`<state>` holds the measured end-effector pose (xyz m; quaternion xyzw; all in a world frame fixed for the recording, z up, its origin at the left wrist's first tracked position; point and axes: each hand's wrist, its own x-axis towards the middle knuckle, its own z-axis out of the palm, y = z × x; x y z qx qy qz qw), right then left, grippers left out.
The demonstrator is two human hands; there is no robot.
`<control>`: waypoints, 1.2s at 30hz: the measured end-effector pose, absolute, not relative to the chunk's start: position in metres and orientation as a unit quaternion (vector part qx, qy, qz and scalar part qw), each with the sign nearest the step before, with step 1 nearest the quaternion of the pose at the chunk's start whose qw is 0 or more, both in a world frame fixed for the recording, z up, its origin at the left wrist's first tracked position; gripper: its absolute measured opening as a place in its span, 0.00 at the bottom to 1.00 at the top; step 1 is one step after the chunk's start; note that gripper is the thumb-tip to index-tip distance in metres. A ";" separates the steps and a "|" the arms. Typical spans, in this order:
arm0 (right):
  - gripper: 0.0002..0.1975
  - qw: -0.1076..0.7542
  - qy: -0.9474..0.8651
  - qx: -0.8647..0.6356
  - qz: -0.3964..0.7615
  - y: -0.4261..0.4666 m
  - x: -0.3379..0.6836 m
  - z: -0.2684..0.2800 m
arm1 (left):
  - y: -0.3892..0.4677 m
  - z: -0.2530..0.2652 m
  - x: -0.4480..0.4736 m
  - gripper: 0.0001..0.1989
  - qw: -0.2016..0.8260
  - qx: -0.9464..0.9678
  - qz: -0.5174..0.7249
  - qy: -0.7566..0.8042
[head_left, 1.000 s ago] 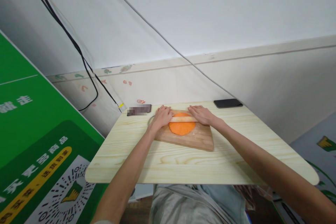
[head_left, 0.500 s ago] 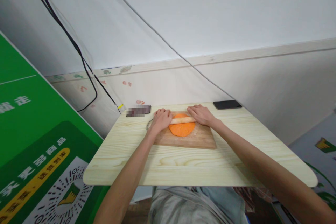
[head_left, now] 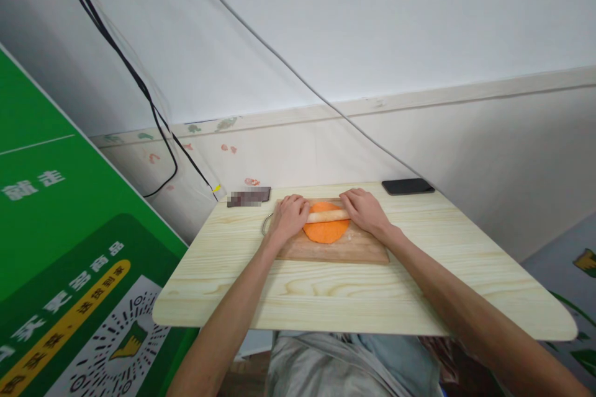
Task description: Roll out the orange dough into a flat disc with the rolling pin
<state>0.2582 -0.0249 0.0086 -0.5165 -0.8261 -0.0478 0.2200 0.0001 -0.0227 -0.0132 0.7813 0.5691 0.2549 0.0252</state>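
A flat, round sheet of orange dough [head_left: 326, 234] lies on a wooden cutting board [head_left: 335, 253]. Across its upper half rests a light wooden rolling pin [head_left: 328, 216]. My left hand [head_left: 290, 216] is closed over the pin's left end, and my right hand [head_left: 365, 209] over its right end. Both palms face down, so the pin's ends are hidden beneath them. Dough shows above and below the pin. At the board's left side a metal handle [head_left: 266, 224] sticks out.
The board stands on a pale wood-grain table [head_left: 298, 304] against a white wall. A black phone [head_left: 408, 187] lies at the back right, a partly blurred dark flat object [head_left: 249, 196] at the back left. A green printed panel [head_left: 93, 211] stands left; cables [head_left: 135, 74] hang along the wall.
The view has shifted slightly, so everything sits a little further right. Both hands stay on the rolling pin, which lies at nearly the same place on the dough, perhaps slightly nearer me.
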 end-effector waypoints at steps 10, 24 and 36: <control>0.23 0.250 -0.853 -0.453 -0.073 -0.029 0.261 0.006 | -0.025 -0.010 -0.005 0.23 0.077 0.816 0.278 0.502; 0.15 0.207 -0.914 -0.350 0.008 -0.032 0.274 0.013 | -0.009 -0.020 -0.006 0.13 0.290 0.600 0.543 0.510; 0.16 0.247 -0.849 -0.467 -0.012 -0.030 0.274 0.006 | 0.002 -0.029 -0.006 0.16 0.267 0.504 0.603 0.558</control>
